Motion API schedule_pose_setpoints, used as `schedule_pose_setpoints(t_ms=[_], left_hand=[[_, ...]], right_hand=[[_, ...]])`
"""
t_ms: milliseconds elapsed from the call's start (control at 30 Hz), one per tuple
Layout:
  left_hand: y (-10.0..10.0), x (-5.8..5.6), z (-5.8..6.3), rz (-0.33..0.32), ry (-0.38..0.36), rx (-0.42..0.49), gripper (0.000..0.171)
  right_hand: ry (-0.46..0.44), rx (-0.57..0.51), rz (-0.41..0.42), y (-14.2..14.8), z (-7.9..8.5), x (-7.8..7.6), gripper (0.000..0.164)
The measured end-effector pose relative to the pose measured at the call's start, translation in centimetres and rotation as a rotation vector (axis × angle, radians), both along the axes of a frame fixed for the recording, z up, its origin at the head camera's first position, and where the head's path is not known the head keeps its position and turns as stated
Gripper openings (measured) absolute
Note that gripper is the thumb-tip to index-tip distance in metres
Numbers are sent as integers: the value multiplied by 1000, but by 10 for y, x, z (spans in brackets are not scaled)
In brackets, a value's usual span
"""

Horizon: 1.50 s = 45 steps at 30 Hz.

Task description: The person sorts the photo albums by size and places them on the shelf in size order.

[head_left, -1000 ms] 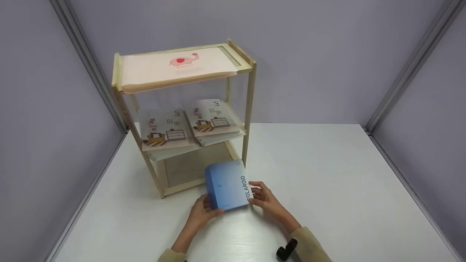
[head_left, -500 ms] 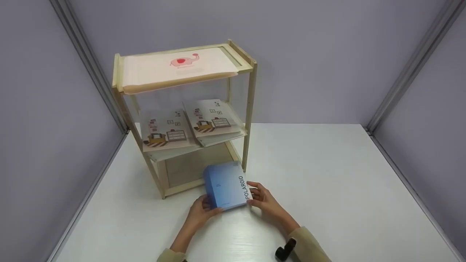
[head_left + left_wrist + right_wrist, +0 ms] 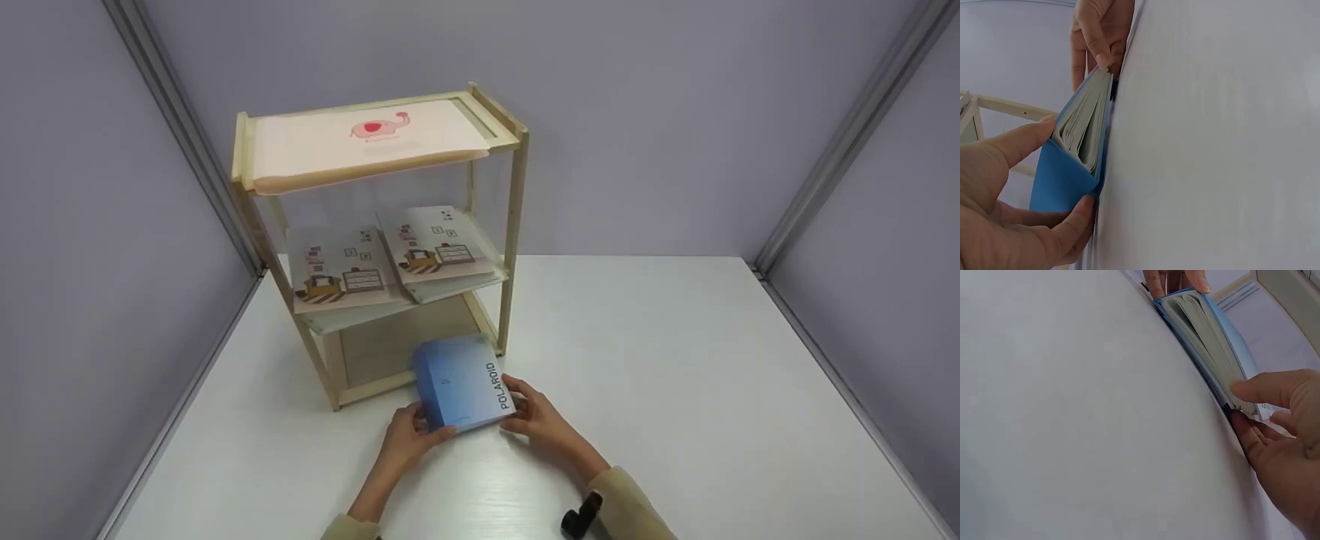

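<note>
A thick blue photo album (image 3: pixel 466 384) with "POLAROID" on its cover lies in front of the wooden shelf, its far end over the shelf's bottom frame. My left hand (image 3: pixel 407 442) holds it by the spine side, thumb at the top edge and fingers round the lower corner. On the opposite side, my right hand (image 3: pixel 546 427) grips the cover's free edge, thumb on the page edges and fingers beneath. The pages (image 3: pixel 1081 126) show slightly fanned between the covers in the left wrist view. Both hands stay close to the white table.
The wooden shelf (image 3: pixel 517 217) stands just beyond the album. Two illustrated booklets, a left one (image 3: pixel 345 270) and a right one (image 3: pixel 435 244), lie on its middle tier. A pinkish elephant-printed sheet (image 3: pixel 315 146) covers the top. White table surface (image 3: pixel 675 375) extends to the right.
The album has shifted slightly left, towards the shelf's bottom frame, with both hands moving along with it. The shelf and booklets have stayed in place.
</note>
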<state>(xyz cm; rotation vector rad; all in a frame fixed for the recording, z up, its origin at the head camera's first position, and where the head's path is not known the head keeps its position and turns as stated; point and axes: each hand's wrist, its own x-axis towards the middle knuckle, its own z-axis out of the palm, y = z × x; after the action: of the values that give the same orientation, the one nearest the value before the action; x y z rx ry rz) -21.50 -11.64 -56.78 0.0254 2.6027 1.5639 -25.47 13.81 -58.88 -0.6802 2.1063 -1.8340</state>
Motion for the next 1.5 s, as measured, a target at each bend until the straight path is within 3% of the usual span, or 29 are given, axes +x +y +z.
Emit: schedule_pose_setpoints(t_ms=[200,300,667,967,1267,1500], left_hand=[[2,1,2,3,59,-26,92],[3,2,3,-7,98,-57,90],[6,6,8,-43,190,-215,82],[9,8,12,-25,209,-272,84],[8,10,11,-33,322,-307,81],[4,10,12,-47,316,-322,77]], right_hand=[[224,228,-112,-9,1,0,75],[293,322,-160,-14,3,1,77],[306,471,-243,-30,11,4,83],[361,529,-233,-37,11,3,82],[419,628,-234,-44,14,8,73],[491,684,-242,-48,15,9,69]])
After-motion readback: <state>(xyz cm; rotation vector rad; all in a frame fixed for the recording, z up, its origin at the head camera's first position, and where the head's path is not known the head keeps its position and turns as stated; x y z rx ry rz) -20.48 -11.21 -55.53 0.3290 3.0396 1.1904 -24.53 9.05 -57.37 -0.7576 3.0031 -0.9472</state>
